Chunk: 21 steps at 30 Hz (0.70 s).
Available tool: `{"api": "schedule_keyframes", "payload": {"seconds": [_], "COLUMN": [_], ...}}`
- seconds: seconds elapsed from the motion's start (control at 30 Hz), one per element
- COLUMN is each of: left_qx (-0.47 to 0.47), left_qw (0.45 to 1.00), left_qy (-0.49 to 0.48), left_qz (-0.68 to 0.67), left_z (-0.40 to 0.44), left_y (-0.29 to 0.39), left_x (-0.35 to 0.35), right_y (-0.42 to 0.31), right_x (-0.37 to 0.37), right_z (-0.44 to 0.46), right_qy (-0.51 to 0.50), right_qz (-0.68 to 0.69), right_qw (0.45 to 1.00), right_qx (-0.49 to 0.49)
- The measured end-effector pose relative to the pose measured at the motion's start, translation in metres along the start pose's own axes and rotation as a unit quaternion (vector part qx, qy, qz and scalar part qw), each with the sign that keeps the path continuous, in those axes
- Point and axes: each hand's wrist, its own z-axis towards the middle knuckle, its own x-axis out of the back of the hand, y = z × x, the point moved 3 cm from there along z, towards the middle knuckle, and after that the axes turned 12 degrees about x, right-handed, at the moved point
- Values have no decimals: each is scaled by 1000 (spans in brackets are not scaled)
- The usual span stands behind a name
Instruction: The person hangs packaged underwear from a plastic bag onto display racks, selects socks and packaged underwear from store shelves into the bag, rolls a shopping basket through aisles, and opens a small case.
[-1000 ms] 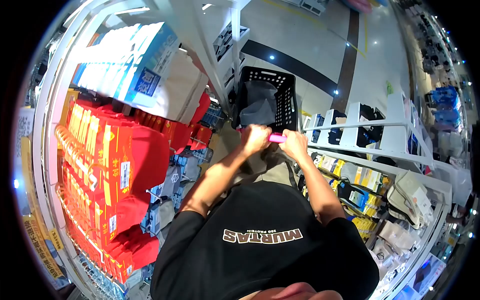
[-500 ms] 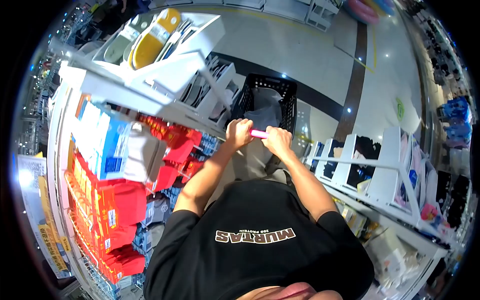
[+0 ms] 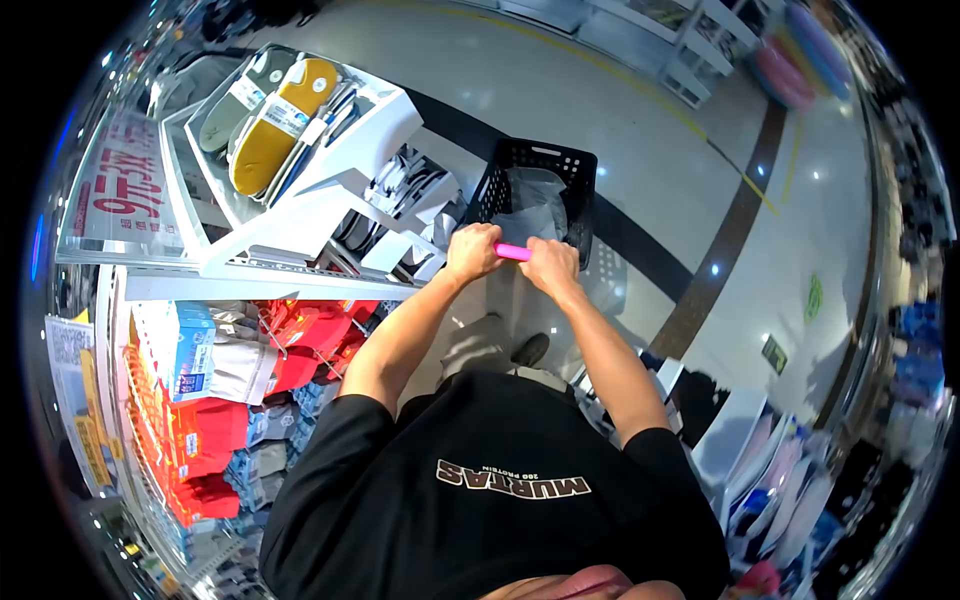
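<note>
Both of my hands grip a pink handle [image 3: 513,252] in front of my body. My left hand [image 3: 473,252] is wrapped round its left end, and my right hand [image 3: 551,265] closes on its right end. Just beyond the hands is a black plastic basket [image 3: 486,205] with holes in its walls. A translucent greyish plastic bag [image 3: 537,200] lies inside it. How the handle joins the basket is hidden by my hands.
To the left, a white shelf bin [image 3: 375,150] holds grey and yellow insoles [image 3: 270,135]. Below hang red and blue packaged goods [image 3: 212,425]. On the right stands a rack of socks or similar goods [image 3: 785,470]. Shiny floor tiles [image 3: 640,160] stretch ahead, with a dark stripe [image 3: 735,225].
I have moved forward along the aisle, with both hands still on the handle. The right-hand rack has slid back beside me, and a red-lettered sign has come into view at left.
</note>
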Motion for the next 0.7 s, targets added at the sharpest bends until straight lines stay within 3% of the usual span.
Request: {"api": "schedule_keyframes", "payload": {"seconds": [0.27, 0.7], "left_qx": [70, 242], "left_qw": [995, 965], "left_qy": [33, 79], "left_qz": [-62, -57], "left_z": [83, 219], "left_y": [11, 10], "left_x": [-24, -25], "right_y": [73, 160], "right_x": [34, 58], "right_z": [89, 270], "right_qy": [-7, -140], "right_qz": [-30, -42], "right_qw": [997, 967], "right_qx": [70, 209]}}
